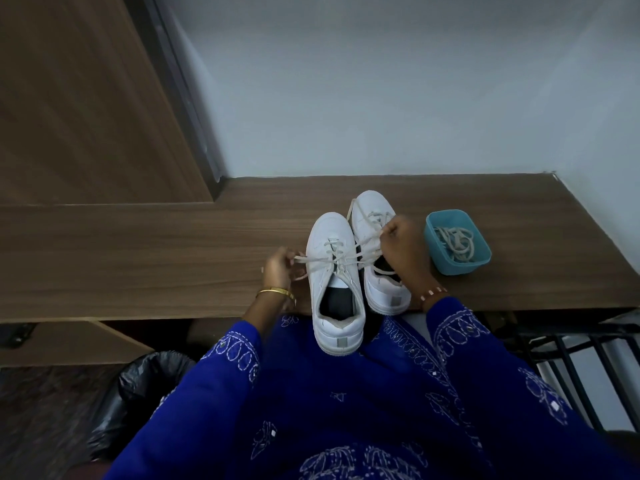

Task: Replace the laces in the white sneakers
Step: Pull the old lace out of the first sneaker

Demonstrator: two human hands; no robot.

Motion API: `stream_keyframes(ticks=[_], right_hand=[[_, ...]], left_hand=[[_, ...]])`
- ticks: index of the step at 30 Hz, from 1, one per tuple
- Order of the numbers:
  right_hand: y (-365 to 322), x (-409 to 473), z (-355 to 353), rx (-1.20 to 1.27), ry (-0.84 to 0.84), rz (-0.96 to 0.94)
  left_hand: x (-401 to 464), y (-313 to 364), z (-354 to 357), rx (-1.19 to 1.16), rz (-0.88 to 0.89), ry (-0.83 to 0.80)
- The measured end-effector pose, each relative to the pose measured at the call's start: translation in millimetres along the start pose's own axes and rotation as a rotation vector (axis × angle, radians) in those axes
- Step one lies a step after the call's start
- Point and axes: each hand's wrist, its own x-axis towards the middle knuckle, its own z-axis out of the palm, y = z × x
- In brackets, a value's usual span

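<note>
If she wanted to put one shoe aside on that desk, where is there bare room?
The widest bare patch is the desk left of her left hand. A narrower strip runs between the shoes and the wall. The right is crowded: her right hand, then the blue tub of laces, with little beyond.

2 white sneakers (337,271) side by side, desk edge, toes away; laces (332,259) half-threaded
</note>
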Motion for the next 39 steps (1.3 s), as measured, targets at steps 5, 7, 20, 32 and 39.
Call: stream_keyframes(ticks=[5, 7, 20, 32, 39], right_hand=[[6, -2, -9, -0.2, 0.016, -0.113], [2, -5, -5, -0.291, -0.076, -0.287], [0, -13, 33, -0.487, -0.317, -0.441], [17, 7, -13, -0.304, -0.009, -0.17], [-6, -13, 20, -0.501, -0.324, -0.46]], left_hand=[[3, -5, -6, 0.958, 0.408, 0.057], [3, 0, -7, 1.125, 0.582, 0.027], [3, -2, 3, 1.457, 0.681, -0.222], [2, 17, -13, 0.684, 0.241, 0.036], [-2, 3, -2, 1.541, 0.754, -0.074]])
